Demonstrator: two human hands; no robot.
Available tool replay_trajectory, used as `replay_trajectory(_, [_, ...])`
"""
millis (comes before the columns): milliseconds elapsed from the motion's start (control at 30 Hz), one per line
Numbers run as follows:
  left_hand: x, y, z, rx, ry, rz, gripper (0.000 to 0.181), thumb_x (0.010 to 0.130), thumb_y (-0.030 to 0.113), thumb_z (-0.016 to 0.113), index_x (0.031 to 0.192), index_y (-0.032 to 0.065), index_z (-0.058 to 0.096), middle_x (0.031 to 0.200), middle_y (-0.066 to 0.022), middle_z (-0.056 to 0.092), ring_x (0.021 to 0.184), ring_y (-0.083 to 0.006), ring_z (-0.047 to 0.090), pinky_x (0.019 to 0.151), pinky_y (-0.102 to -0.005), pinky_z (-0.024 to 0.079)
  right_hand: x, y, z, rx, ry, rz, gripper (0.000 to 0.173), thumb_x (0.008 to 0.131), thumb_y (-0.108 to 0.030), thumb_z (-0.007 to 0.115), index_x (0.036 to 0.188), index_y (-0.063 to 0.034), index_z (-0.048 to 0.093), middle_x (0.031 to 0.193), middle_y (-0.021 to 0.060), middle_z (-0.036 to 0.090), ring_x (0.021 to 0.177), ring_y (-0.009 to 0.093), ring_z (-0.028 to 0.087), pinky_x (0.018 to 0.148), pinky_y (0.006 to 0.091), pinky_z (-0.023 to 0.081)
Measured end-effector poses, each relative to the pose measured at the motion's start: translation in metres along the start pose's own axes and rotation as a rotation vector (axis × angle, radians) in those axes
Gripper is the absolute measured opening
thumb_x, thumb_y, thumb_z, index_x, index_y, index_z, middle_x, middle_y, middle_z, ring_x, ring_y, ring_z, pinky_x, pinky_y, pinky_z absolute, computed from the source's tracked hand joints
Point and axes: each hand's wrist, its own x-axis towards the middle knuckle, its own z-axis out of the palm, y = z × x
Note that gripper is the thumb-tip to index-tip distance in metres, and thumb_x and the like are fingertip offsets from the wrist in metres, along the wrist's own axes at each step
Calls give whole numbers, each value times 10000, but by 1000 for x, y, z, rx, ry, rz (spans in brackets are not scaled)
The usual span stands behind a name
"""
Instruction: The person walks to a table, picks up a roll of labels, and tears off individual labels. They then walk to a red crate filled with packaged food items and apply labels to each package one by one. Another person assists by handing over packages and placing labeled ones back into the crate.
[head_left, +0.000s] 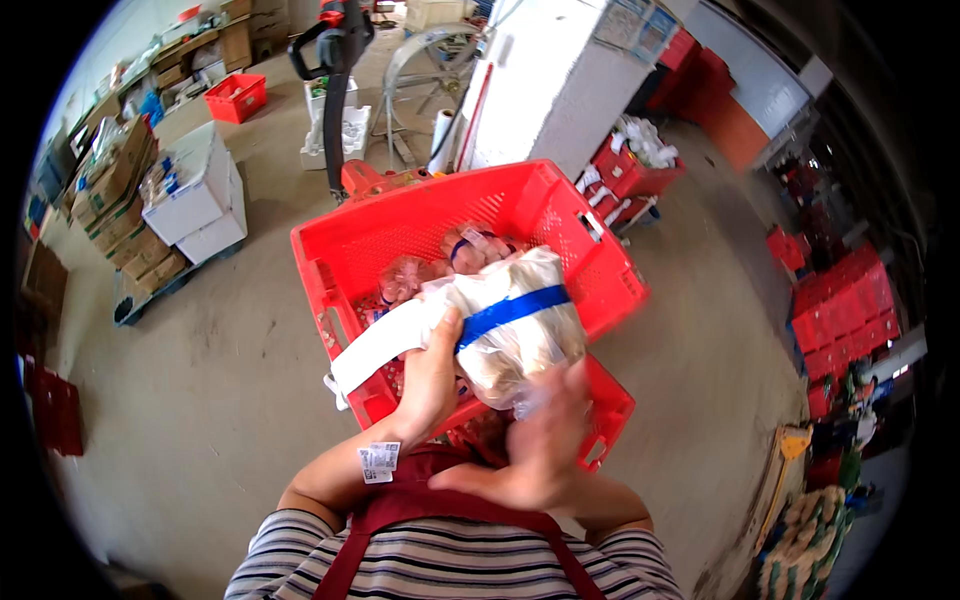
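A clear plastic bag of pale produce (517, 356), wrapped by a blue tape band (514, 311), is held over a red plastic crate (420, 225). My left hand (431, 375) grips the bag's left side, and a white paper strip (382, 345) hangs leftward from that hand. Motion blurs my right hand (544, 435) at the bag's lower edge. Its thumb is spread wide, and whether its fingertips touch the plastic is unclear. Inside the crate lie a round bag of pinkish produce (405, 279) and another with a blue band (472, 247). Printed stickers (380, 461) cling to my left forearm.
Another red crate (611, 405) sits beneath the first. Behind them rise a pallet jack handle (335, 112) and a white pillar (525, 82). Cartons (124, 202) and white boxes (195, 187) load a pallet at left. Stacked red crates (844, 315) stand at right.
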Motion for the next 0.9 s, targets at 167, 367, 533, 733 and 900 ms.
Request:
replay_trajectory(167, [-16,4,-10,334,-82,-3,385,941,265,508,1202,-12,450,1032,-60,556,884,-135,544,763,-273,475,-22,83,-43,493,-146,628,1184,646,-466,786,1416,45,45,1416,244,232,1307,320,283,1058,412,265])
replay_trajectory(367, [-35,-29,-1,839,-402,150,557,988,414,277,1355,0,342,1235,-88,490,1139,-146,463,946,-271,380,-87,108,-58,1141,-38,1072,932,717,-251,761,1411,-10,187,1318,136,403,1228,227,404,1026,361,332])
replay_trajectory(533, [-28,-40,37,666,-574,-208,601,984,420,278,1393,-19,234,1320,-166,433,1172,-221,475,962,-341,400,-169,128,-74,1495,372,1313,774,759,-124,654,1397,-21,228,1279,120,449,1175,214,466,988,356,385])
replay_trajectory(733, [-31,-32,-13,1004,-463,-5,595,979,410,280,1336,-62,322,1339,-199,430,1214,-279,444,1001,-383,348,-334,183,-67,1160,453,1633,652,777,-131,633,1327,7,312,1217,120,500,1098,219,528,926,368,440])
replay_trajectory(900, [-37,-42,-58,1405,-295,289,631,962,473,286,1324,-40,351,1334,-200,432,1249,-299,405,1025,-416,324,-433,237,-27,609,108,1883,686,698,-190,725,1269,5,398,1129,131,557,1032,230,560,865,374,471])
